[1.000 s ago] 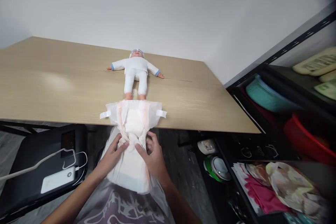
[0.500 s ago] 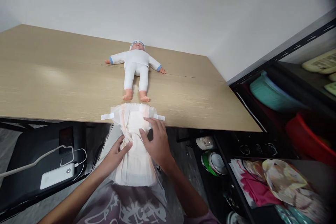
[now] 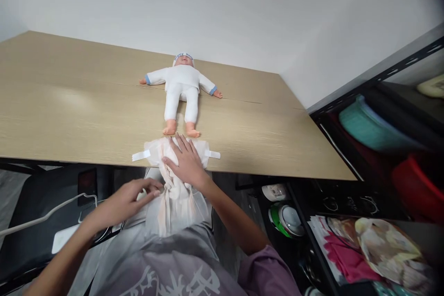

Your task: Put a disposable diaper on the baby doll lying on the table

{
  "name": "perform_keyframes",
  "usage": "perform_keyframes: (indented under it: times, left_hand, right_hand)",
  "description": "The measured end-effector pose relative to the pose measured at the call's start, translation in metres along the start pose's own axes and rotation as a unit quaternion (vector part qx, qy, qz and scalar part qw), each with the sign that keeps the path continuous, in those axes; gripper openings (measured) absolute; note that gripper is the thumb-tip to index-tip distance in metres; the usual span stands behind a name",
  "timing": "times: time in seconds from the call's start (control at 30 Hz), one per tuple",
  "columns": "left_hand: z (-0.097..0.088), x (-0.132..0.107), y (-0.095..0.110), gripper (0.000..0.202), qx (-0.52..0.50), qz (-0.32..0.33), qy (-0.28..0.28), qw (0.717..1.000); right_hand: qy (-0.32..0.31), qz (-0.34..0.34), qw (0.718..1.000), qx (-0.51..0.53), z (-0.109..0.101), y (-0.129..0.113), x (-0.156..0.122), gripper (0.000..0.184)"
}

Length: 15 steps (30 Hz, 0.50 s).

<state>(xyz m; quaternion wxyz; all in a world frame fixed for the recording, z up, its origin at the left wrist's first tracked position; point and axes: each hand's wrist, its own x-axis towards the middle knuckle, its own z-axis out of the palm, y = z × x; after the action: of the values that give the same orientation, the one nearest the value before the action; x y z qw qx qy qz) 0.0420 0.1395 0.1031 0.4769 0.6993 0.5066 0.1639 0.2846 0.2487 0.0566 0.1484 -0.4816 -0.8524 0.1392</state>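
An opened white diaper (image 3: pixel 176 203) hangs from the near table edge down over my lap, its two side tabs spread left and right on the tabletop. My right hand (image 3: pixel 186 161) lies flat on the upper end of the diaper, fingers stretched toward the doll. Beside the diaper's left edge is my left hand (image 3: pixel 138 196), fingers loosely curved and apart; whether the fingertips touch it I cannot tell. Just beyond the diaper a baby doll (image 3: pixel 182 85) in white clothes with blue cuffs lies on its back, feet toward me, arms spread.
The wooden table (image 3: pixel 260 125) runs against a pale wall. At left stands a black chair (image 3: pixel 31 212) holding a phone (image 3: pixel 87 185), a white power bank (image 3: pixel 64 238) and a cable. Shelves at right carry a teal basin (image 3: pixel 367 125), a red basin (image 3: pixel 416 189) and pink cloth (image 3: pixel 350 256).
My right hand has moved up and flattened onto the diaper's top end. My left hand has let go of the diaper's gathered side and drawn left. The diaper's lower end has shifted against my body.
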Motion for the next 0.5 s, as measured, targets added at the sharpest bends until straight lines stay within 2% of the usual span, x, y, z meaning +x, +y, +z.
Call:
perform_keyframes:
  times: [0.07, 0.13, 0.23, 0.27, 0.33, 0.43, 0.5]
  left_hand:
    - [-0.034, 0.013, 0.004, 0.041, 0.069, 0.033, 0.014, 0.997]
    - [-0.062, 0.039, 0.009, 0.039, 0.156, 0.089, 0.069, 0.981]
    - [-0.090, 0.099, 0.019, 0.041, 0.311, 0.186, 0.183, 0.914]
    - [-0.096, 0.121, 0.022, 0.046, 0.356, 0.204, 0.201, 0.890]
    - [-0.104, 0.164, 0.030, 0.060, 0.427, 0.245, 0.177, 0.852]
    - [-0.107, 0.215, 0.040, 0.085, 0.481, 0.308, 0.067, 0.818]
    - [-0.106, 0.238, 0.044, 0.096, 0.491, 0.333, 0.006, 0.805]
  right_hand:
    - [-0.002, 0.004, 1.000, -0.001, -0.002, -0.001, 0.003, 0.083]
    - [-0.002, 0.008, 1.000, -0.002, -0.004, -0.002, 0.005, 0.083]
    - [0.002, 0.007, 1.000, 0.000, -0.004, -0.003, 0.005, 0.082]
    - [0.005, 0.005, 1.000, 0.001, -0.004, -0.003, 0.005, 0.081]
    - [0.010, 0.002, 1.000, 0.003, -0.003, -0.002, 0.004, 0.080]
    - [0.018, 0.001, 1.000, 0.006, -0.001, -0.002, 0.003, 0.080]
    - [0.024, 0.001, 1.000, 0.011, 0.000, -0.001, 0.003, 0.079]
